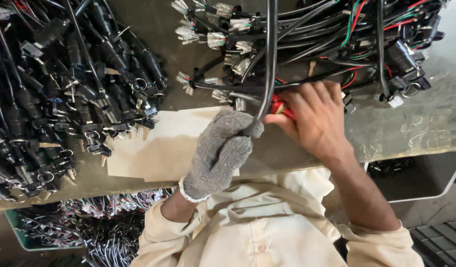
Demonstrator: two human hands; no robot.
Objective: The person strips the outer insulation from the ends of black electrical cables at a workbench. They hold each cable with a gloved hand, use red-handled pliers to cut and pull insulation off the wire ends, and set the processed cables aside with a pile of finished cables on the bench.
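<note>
My left hand (pixel 219 153), in a grey knit glove, is closed around a black cable (pixel 271 54) that rises from the fist to the top edge of the view. Bare, my right hand (pixel 314 118) sits just right of the glove. Its fingers close on a small red object (pixel 280 106), most of which is hidden, so I cannot tell what it is. Both hands rest over the worktable's near edge (pixel 396 133), just below a bundle of wire harnesses (pixel 331 34) with clear plastic connectors.
A big heap of black cables with key-lock parts and metal rings (pixel 65 94) covers the table's left side. A pale cardboard sheet (pixel 158 148) lies under my left hand. Below the table are a green crate of wires (pixel 79 222) and a grey tray (pixel 425 178).
</note>
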